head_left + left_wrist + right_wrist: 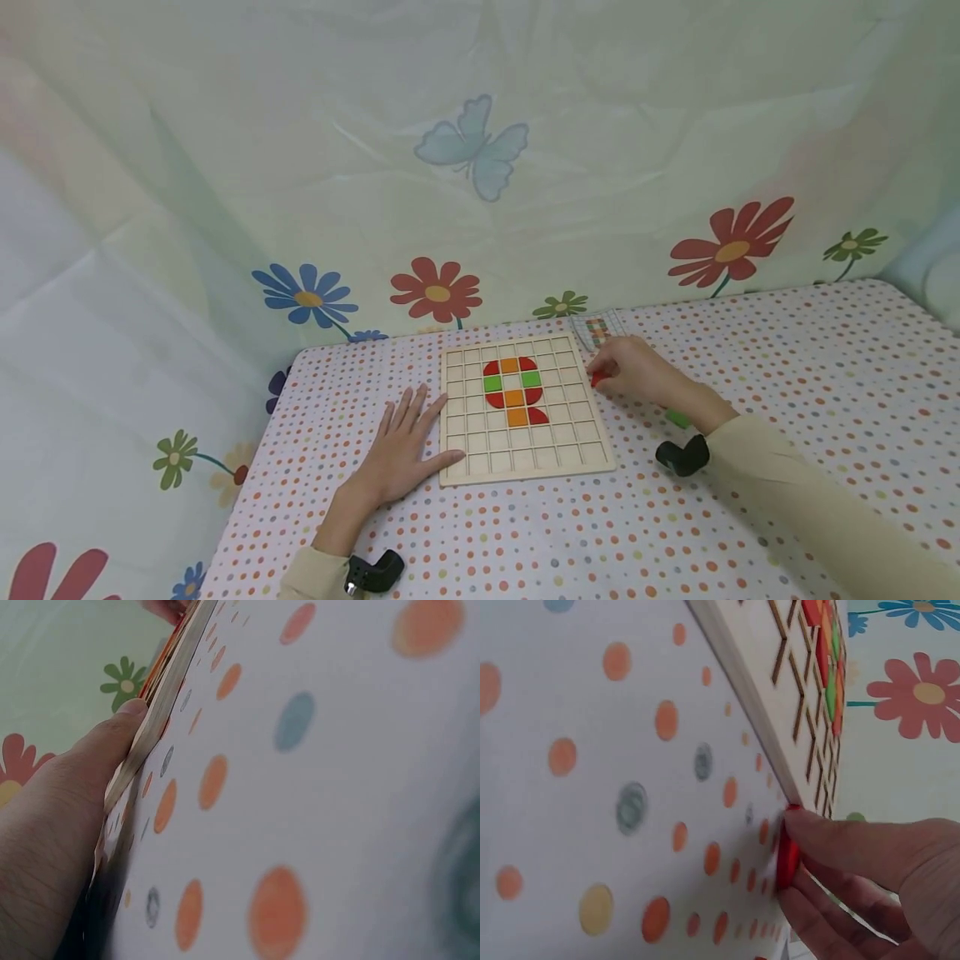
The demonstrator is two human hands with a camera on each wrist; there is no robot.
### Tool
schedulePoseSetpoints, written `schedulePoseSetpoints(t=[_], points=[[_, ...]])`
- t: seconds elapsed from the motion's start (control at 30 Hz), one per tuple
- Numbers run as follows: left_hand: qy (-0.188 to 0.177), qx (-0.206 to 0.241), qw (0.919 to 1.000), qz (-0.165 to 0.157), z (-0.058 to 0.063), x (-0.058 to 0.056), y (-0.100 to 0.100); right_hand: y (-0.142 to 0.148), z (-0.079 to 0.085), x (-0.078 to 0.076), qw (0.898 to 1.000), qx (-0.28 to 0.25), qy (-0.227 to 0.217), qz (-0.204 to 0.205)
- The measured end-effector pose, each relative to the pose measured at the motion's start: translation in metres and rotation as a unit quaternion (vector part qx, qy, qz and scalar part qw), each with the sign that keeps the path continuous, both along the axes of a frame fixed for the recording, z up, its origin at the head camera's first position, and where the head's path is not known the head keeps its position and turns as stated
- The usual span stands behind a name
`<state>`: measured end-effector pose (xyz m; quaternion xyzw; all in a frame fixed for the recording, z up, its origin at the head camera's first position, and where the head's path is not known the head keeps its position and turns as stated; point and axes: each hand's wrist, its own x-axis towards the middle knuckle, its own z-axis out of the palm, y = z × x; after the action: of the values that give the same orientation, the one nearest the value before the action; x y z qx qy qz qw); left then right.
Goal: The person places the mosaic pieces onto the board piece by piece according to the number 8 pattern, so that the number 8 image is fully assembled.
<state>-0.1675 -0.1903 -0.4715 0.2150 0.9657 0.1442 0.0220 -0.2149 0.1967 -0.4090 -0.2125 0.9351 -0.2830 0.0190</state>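
Observation:
My right hand (637, 368) pinches a red tile (788, 855) between thumb and fingers, just off the right edge of a wooden grid board (465, 435). With fingers spread, my left hand (401, 454) lies at the board's left side, its thumb (112, 735) resting on the edge. Red, orange and green tiles form a ring in the board's upper middle cells. Below the ring are an orange tile (517, 417) and a red curved-edge tile (537, 416). In the head view a green tile (677, 417) lies on the cloth, partly hidden under my right wrist.
A paper card (597, 327) printed with a coloured grid pattern lies behind the board's far right corner, partly covered by my right hand. The dotted tablecloth (525, 533) meets a flowered curtain (337, 192) at the back. Black wrist cameras (682, 456) hang under both wrists.

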Motion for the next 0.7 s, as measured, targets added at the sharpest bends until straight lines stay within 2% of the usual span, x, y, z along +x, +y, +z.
schedulePoseSetpoints(t=[0.07,0.3,0.7], points=[[-0.005,-0.003,1.0000,0.002,-0.0006,0.0000,-0.0006,-0.0010,-0.0029,-0.0017,1.000,0.006,0.000,-0.003],[0.004,0.003,1.0000,0.000,-0.0006,-0.0001,-0.0011,-0.0010,-0.0035,-0.0054,0.998,0.003,-0.055,-0.037],[-0.004,0.002,1.0000,0.002,-0.0020,-0.0007,-0.0018,-0.0006,-0.0002,-0.0069,0.994,0.000,-0.087,-0.067]])
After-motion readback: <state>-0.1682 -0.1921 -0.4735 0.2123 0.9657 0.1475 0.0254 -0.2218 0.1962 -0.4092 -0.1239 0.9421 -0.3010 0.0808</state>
